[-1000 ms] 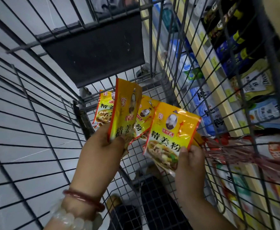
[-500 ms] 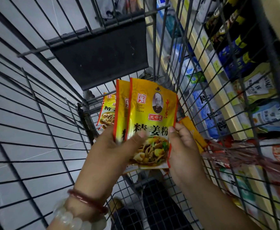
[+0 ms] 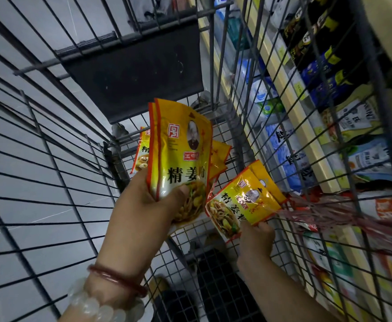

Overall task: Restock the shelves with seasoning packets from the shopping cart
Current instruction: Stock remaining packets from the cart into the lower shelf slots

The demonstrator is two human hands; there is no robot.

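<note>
My left hand (image 3: 144,205) holds an upright stack of yellow seasoning packets (image 3: 178,149) with red edges inside the wire shopping cart (image 3: 51,140). My right hand (image 3: 256,240) pinches the lower edge of another yellow packet (image 3: 241,203), tilted, low near the cart's right side. A further packet lies behind it. More yellow packets (image 3: 218,156) rest on the cart floor behind the stack, one (image 3: 141,156) leaning at the far left corner.
A dark plastic flap (image 3: 134,77) covers the cart's far end. Store shelves (image 3: 306,135) with blue, white and dark bags run along the right beyond the cart wall. A red mesh bag (image 3: 329,210) lies at the cart's right side. Grey floor tiles show left.
My right hand let go of the stack in my left hand, dropped to the right and took hold of another packet from the cart floor. The left hand's stack stayed upright.
</note>
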